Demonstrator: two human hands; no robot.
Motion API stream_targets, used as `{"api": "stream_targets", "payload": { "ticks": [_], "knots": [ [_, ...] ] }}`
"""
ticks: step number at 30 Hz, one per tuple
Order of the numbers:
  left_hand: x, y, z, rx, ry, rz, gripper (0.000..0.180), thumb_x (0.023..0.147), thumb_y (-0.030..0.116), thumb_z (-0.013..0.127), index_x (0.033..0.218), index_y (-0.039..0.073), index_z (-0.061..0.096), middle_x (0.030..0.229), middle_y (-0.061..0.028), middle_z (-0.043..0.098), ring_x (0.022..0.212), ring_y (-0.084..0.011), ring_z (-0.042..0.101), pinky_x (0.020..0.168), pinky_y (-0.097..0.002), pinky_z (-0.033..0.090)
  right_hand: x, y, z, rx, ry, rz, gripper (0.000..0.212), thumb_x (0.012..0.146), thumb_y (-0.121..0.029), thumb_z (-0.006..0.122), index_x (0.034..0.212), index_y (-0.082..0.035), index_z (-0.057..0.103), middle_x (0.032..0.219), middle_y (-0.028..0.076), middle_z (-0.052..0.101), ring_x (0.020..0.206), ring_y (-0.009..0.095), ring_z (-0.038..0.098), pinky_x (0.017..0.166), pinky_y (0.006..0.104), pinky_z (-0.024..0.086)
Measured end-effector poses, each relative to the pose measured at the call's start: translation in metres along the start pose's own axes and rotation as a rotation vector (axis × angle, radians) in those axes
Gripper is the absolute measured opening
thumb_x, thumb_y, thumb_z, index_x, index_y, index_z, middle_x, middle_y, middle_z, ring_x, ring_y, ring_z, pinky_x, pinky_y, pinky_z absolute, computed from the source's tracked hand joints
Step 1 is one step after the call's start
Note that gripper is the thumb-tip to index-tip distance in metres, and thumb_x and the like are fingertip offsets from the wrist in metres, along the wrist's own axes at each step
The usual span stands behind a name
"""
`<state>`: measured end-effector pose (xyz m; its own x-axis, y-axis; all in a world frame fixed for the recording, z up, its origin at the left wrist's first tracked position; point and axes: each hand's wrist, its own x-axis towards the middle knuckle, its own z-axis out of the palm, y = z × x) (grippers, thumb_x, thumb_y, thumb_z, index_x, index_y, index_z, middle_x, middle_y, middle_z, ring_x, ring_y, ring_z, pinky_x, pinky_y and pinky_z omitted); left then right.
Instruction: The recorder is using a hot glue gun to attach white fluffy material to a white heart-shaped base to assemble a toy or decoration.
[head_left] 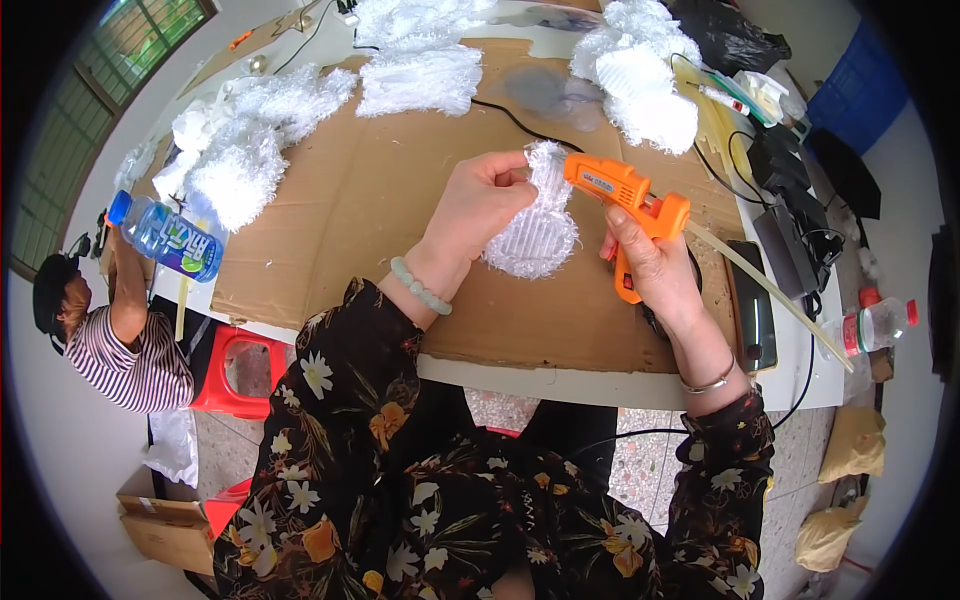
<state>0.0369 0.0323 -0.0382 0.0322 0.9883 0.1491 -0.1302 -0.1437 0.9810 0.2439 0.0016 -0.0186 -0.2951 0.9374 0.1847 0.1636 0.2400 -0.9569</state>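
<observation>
My left hand (pixel 485 205) pinches the upper left edge of a white, fringed fabric piece (pixel 535 243), narrow above and rounded below. In my right hand (pixel 652 262) is an orange hot glue gun (pixel 612 182), its nozzle pointing left at the top part of the fabric. A long pale glue stick (pixel 760 285) juts out of the gun's back toward the lower right. Whether the nozzle touches the fabric I cannot tell. Beneath both hands lies a brown cardboard sheet (pixel 330 250) on a white table.
Piles of white fringed pieces (pixel 245 165) (pixel 420 80) (pixel 640 90) line the far side. A blue-capped bottle (pixel 170 240) stands at left, near a seated person (pixel 120 340). At right are a phone (pixel 752 310), a red-capped bottle (pixel 870 328) and black cables (pixel 735 180). A red stool (pixel 240 370) is at left.
</observation>
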Motion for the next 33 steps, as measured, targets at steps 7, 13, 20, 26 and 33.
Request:
{"api": "stream_targets", "payload": {
  "ticks": [7,13,20,26,33],
  "knots": [
    [-0.001,0.003,0.0,0.032,-0.019,-0.016,0.024,0.073,0.0,0.059,0.096,-0.002,0.064,0.07,0.0029,0.055,0.059,-0.0017,0.045,0.05,-0.0181,0.035,-0.001,-0.001,0.004,0.035,0.019,-0.01,0.037,0.088,-0.043,0.055,0.092,-0.006,0.054,0.068,0.0,0.053,0.064,0.008,0.05,0.056,0.0227,0.039],
    [-0.007,0.012,0.003,0.062,-0.019,-0.008,0.02,0.074,0.0,0.058,0.093,-0.001,0.064,0.067,0.0034,0.054,0.058,-0.0014,0.044,0.05,-0.0182,0.035,0.0,-0.001,0.008,0.053,0.035,-0.002,0.036,0.088,-0.042,0.057,0.092,-0.007,0.053,0.068,0.0,0.051,0.063,0.007,0.05,0.055,0.0223,0.039],
    [-0.003,0.004,0.001,0.016,-0.001,0.017,0.027,0.073,-0.002,0.056,0.099,-0.001,0.064,0.069,0.0029,0.056,0.059,-0.0015,0.045,0.051,-0.0186,0.035,-0.003,0.0,0.005,0.024,0.046,0.002,0.034,0.087,-0.034,0.061,0.096,-0.001,0.058,0.071,0.0,0.052,0.06,0.008,0.05,0.054,0.023,0.042],
    [0.0,0.0,-0.001,0.058,0.009,0.02,0.032,0.074,-0.001,0.058,0.105,-0.002,0.062,0.072,0.0017,0.058,0.061,-0.0021,0.047,0.053,-0.0189,0.037,-0.001,-0.002,0.005,-0.02,0.027,-0.029,0.039,0.088,-0.043,0.057,0.098,-0.006,0.054,0.066,-0.001,0.051,0.061,0.006,0.049,0.053,0.0218,0.038],
    [0.001,0.003,0.004,0.052,-0.029,-0.013,0.033,0.075,-0.001,0.057,0.107,-0.003,0.061,0.073,0.0009,0.059,0.062,-0.0022,0.048,0.054,-0.0186,0.039,0.002,-0.003,0.002,-0.025,0.02,-0.025,0.038,0.088,-0.042,0.057,0.099,-0.006,0.055,0.066,-0.002,0.051,0.062,0.006,0.049,0.053,0.0216,0.038]
  ]
}}
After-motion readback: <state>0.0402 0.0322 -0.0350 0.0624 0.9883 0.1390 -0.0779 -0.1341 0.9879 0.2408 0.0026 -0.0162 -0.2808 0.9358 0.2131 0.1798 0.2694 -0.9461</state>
